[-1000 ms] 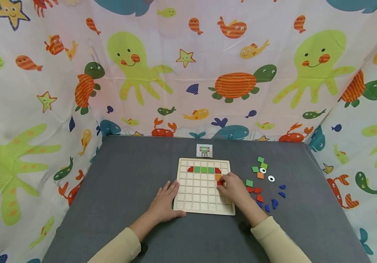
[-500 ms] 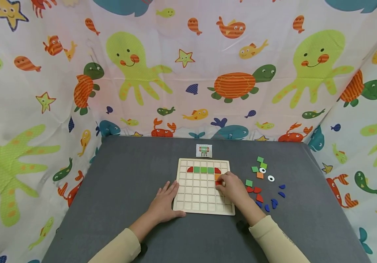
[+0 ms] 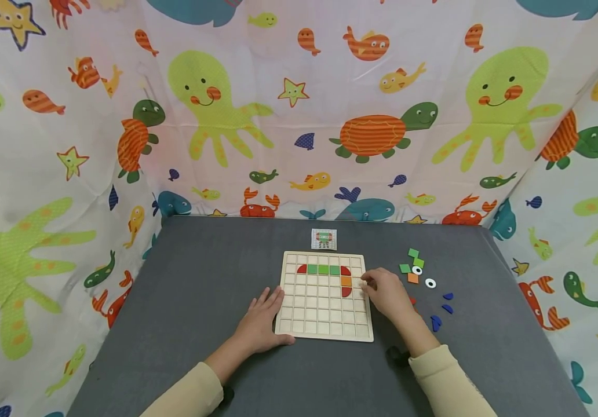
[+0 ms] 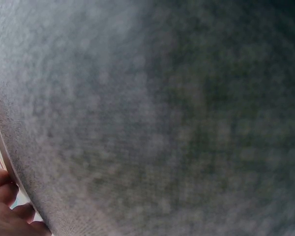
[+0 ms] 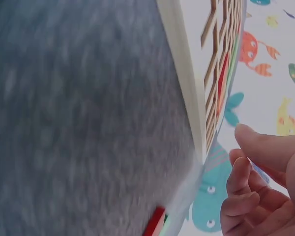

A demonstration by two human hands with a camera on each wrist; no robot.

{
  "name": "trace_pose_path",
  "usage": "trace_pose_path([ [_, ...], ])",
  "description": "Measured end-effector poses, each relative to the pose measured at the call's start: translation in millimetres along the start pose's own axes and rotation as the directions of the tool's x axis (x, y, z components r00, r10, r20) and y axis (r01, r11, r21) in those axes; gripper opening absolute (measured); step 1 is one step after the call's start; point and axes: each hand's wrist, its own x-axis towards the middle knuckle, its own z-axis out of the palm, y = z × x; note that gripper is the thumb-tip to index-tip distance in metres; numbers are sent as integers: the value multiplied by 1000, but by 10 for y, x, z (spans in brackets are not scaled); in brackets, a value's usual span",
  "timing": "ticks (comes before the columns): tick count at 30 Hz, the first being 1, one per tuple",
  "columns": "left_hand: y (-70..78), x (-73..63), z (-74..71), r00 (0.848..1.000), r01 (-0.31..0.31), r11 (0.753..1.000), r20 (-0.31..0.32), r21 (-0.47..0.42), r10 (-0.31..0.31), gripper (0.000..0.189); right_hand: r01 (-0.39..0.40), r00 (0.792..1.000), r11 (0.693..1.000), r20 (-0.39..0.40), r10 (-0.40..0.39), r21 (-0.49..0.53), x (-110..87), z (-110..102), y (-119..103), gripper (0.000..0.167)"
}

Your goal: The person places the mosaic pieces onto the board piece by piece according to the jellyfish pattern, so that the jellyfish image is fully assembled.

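A square wooden grid board (image 3: pixel 325 315) lies on the grey table. In its upper part, a row runs from a red quarter-round tile (image 3: pixel 302 269) through green square tiles (image 3: pixel 323 269) to another red one. Below that right end sit an orange square tile (image 3: pixel 346 281) and a red rounded tile (image 3: pixel 347 292). My left hand (image 3: pixel 261 325) rests along the board's left edge, fingers spread and thumb by the near corner. Just off the right edge is my right hand (image 3: pixel 386 294); in the right wrist view its thumb and loosely bent fingers (image 5: pixel 238 174) hold nothing.
Right of the board lie loose green squares (image 3: pixel 414 253), white rings (image 3: pixel 430 283), an orange square (image 3: pixel 412 278) and blue pieces (image 3: pixel 436 322). The right hand hides some others. A small picture card (image 3: pixel 324 238) lies behind the board. A sea-animal curtain (image 3: pixel 278 127) surrounds the table.
My right hand has let go of the red rounded tile, which now lies in the grid under the orange one, and has moved right. The left hand has stayed put.
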Motion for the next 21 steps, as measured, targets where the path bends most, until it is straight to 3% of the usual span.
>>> trace_pose_path([
  [6,-5,1,4,1000,1,1000,2,11,-1,114,-61,998,998,-17,61,-23,4,-142,151,23],
  [12,6,-8,-2,1000,-7,1000,-9,-8,7,113,-66,997,997,-54,63,-42,5,-268,301,24],
  [21,-9,-2,2,1000,0,1000,-2,12,0,114,-113,993,993,-32,112,-38,67,-423,522,29],
])
